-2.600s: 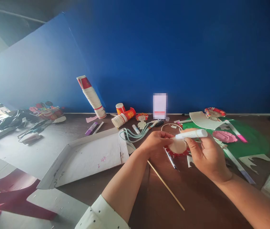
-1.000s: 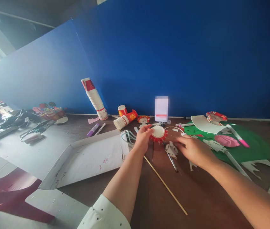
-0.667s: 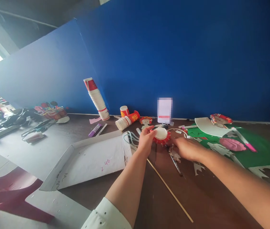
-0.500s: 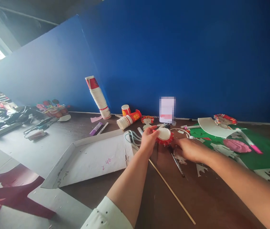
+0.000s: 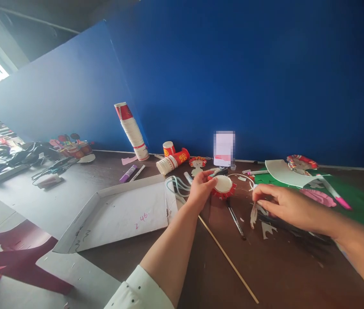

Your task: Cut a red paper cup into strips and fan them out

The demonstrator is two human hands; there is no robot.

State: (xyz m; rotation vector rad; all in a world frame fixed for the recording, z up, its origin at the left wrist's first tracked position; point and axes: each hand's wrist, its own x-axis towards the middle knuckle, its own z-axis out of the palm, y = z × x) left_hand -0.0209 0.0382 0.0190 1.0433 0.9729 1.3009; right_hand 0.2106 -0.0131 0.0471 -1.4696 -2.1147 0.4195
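My left hand (image 5: 201, 189) is closed on the edge of a cut paper cup (image 5: 224, 183), its round white base facing me and a red fringe curling around it. To the right, my right hand (image 5: 281, 205) pinches a small pale paper cutout (image 5: 253, 216) that hangs just above the table. A paintbrush (image 5: 236, 221) lies between the two hands, below the cup. Under my left forearm runs a thin wooden stick (image 5: 228, 259). Another jagged white paper scrap (image 5: 268, 231) rests near my right fingers.
A shallow white box lid (image 5: 120, 214) occupies the left. Behind it stand a tall leaning cup stack (image 5: 133, 133) and a lying cup stack (image 5: 173, 161). A paper figure with red fringe (image 5: 197, 165) is at the back. Rightward are a green sheet (image 5: 362, 210), a curved white sheet (image 5: 293, 174) and a pink-tipped marker (image 5: 336, 193).
My right hand has moved right, away from the cup, and has lifted the pale paper cutout from the table. My left hand still holds the cup in nearly the same place.
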